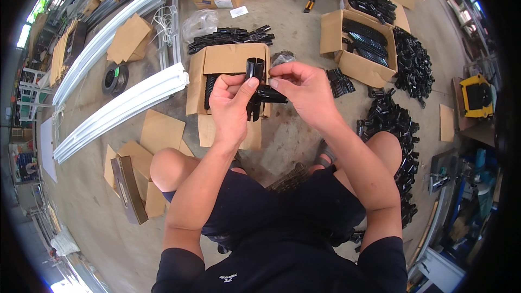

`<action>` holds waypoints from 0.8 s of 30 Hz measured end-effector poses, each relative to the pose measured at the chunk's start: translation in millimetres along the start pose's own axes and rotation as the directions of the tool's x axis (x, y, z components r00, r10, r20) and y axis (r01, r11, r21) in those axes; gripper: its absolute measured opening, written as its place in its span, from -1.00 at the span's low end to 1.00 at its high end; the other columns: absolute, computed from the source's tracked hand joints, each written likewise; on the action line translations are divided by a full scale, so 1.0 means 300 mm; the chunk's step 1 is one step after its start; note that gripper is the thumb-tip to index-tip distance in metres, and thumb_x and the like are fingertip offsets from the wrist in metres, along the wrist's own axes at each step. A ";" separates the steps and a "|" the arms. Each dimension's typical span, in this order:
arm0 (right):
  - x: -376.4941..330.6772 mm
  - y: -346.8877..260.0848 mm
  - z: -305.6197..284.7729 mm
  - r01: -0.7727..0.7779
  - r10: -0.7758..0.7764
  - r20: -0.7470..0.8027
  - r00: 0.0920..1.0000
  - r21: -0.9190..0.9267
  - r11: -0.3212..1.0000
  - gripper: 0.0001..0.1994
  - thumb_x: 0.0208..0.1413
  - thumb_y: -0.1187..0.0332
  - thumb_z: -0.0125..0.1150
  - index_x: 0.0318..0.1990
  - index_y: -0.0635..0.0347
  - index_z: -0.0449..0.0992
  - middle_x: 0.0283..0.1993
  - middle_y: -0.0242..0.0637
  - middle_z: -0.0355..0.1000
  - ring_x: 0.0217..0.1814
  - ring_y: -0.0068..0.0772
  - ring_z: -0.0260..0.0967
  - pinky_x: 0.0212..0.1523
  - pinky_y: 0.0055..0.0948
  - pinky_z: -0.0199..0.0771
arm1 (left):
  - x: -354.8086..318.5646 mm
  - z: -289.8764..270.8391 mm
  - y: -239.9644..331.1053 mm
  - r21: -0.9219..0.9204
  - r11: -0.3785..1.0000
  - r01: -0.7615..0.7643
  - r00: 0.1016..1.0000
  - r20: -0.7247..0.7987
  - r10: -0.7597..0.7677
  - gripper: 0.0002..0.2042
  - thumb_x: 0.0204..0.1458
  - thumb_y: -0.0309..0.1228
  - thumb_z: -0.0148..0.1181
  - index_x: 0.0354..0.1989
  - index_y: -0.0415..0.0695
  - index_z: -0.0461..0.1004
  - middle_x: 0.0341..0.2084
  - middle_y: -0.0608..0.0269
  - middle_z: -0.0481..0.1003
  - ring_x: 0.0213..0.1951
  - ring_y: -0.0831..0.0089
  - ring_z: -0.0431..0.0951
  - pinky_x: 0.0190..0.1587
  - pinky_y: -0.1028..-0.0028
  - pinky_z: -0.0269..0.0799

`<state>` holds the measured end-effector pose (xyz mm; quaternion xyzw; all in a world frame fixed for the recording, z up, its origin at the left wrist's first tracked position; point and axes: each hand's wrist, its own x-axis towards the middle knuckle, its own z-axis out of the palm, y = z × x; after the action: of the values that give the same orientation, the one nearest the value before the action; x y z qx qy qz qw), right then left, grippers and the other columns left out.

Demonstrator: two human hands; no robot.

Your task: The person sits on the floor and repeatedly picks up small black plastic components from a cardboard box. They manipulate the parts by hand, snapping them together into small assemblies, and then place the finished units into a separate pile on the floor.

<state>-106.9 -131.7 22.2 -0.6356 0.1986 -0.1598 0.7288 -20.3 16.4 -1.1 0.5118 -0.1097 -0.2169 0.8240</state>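
My left hand point(230, 103) is closed round a glossy black T-shaped pipe joint point(254, 68), thumb on its front. One open-ended tube of the joint points away from me, and a side branch reaches right. Close by on the right, my right hand point(306, 91) has its thumb and fingertips drawn together beside the joint. Anything between those fingertips is too small to make out. Below both hands stands an open cardboard box point(230, 57) between my feet and a heap of black parts point(230, 38); more black parts show inside it, partly hidden by my left hand.
Another open box point(329, 35) of black parts stands at the far right. Heaps of loose black joints point(388, 122) run along my right side. White metal profiles point(119, 111) and flat cardboard pieces point(161, 130) lie to the left. An orange-handled tool point(309, 5) lies far ahead.
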 end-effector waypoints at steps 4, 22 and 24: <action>0.010 -0.005 -0.009 -0.066 0.066 -0.016 0.998 -0.030 0.997 -0.84 0.15 0.51 0.38 -0.14 0.37 0.68 -0.24 -0.27 0.64 -0.24 -0.60 0.48 -0.18 -0.52 0.52 | 0.000 0.019 -0.017 0.024 0.999 -0.046 0.999 -0.002 0.046 -0.80 0.18 -0.59 0.35 -0.12 -0.25 0.44 -0.27 0.13 0.66 -0.28 0.60 0.62 -0.18 0.61 0.53; 0.054 0.088 0.001 -0.112 0.135 -0.075 0.988 0.255 0.960 -0.84 0.15 0.46 0.42 -0.17 0.36 0.69 -0.24 -0.31 0.60 -0.23 -0.61 0.44 -0.19 -0.54 0.45 | 0.047 0.034 -0.056 0.061 0.995 -0.076 0.997 0.018 0.075 -0.81 0.18 -0.62 0.33 -0.13 -0.20 0.43 -0.21 0.14 0.65 -0.22 0.63 0.60 -0.11 0.60 0.51; 0.054 0.091 0.005 -0.098 0.117 -0.083 0.990 0.209 0.973 -0.85 0.14 0.45 0.43 -0.17 0.33 0.70 -0.24 -0.31 0.60 -0.23 -0.62 0.44 -0.19 -0.53 0.43 | 0.052 0.027 -0.056 0.071 0.994 -0.078 0.997 0.015 0.077 -0.81 0.18 -0.62 0.33 -0.14 -0.20 0.43 -0.21 0.14 0.65 -0.22 0.63 0.60 -0.10 0.60 0.51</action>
<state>-92.5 -134.6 -6.0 -0.5375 0.2494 -0.1695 0.7875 -14.1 -3.7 -12.9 0.5351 -0.1423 -0.1839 0.8122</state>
